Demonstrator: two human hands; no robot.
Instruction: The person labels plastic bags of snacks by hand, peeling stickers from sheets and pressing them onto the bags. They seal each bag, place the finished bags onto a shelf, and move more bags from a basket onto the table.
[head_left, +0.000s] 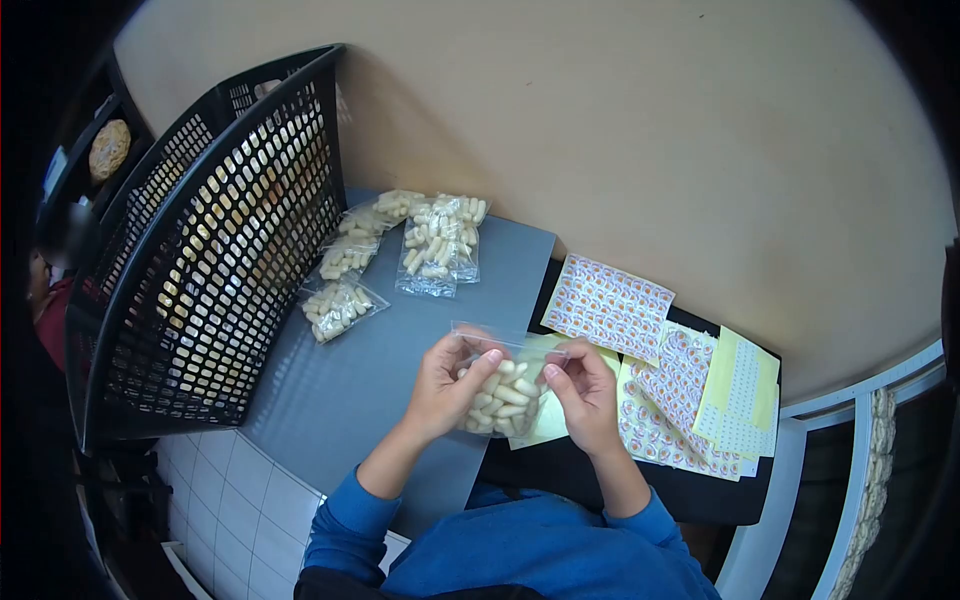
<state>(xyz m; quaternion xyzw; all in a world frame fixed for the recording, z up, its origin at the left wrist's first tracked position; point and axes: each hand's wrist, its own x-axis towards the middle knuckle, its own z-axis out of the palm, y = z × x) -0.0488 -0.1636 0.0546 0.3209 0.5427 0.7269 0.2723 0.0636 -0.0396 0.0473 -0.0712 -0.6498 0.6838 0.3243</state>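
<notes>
Centrally, one bag [503,385] filled with pale pieces [510,394], above the right edge of the bench [425,345]. Left hand [458,378]: pinches the bag at its upper left. Right hand [578,388]: pinches it at the upper right. Beyond, on the bench: packed bags [440,235], near a basket [210,270].

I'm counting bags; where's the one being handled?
In the head view, just below centre, the clear bag is held between the left hand and the right hand, left of the orange-patterned sheets.
</notes>
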